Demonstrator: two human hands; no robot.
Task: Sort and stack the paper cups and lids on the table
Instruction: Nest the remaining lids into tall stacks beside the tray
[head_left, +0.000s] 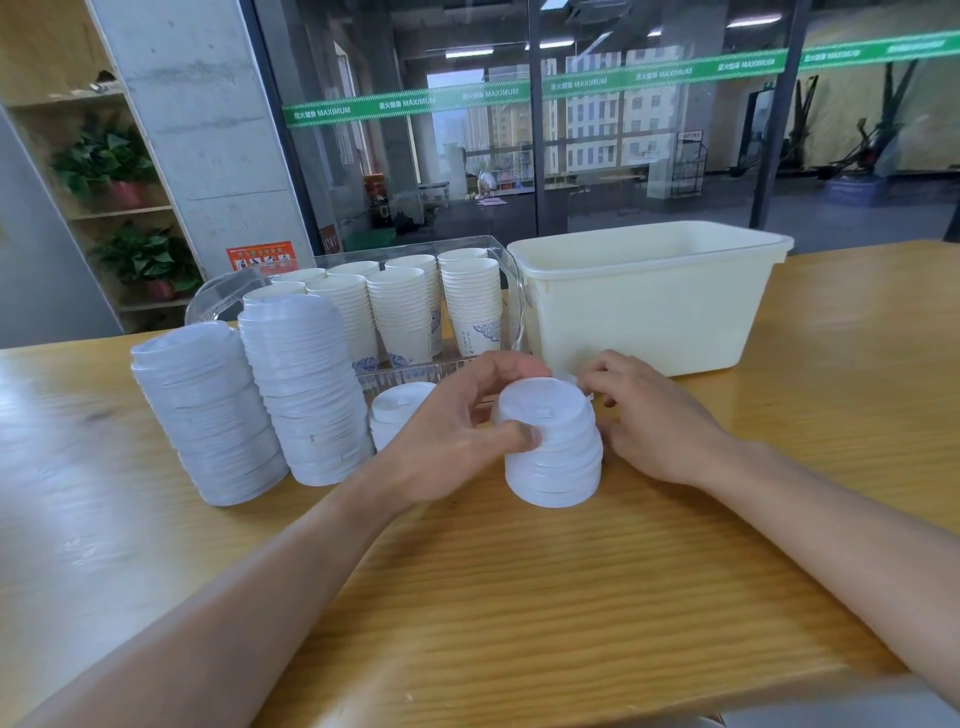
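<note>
Wooden bench (519, 597): left hand (457, 441) grips lid stack (550, 452); right hand (649, 415), seemingly empty, curls beside. Uneven squeeze could topple it.

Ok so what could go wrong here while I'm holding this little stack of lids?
The left hand grips the small lid stack near its top only; a squeeze could shear it sideways. The two tall lid stacks already lean, so a nudge from your left forearm could topple them. Your right hand is by the cream tub and may bump it.
</note>
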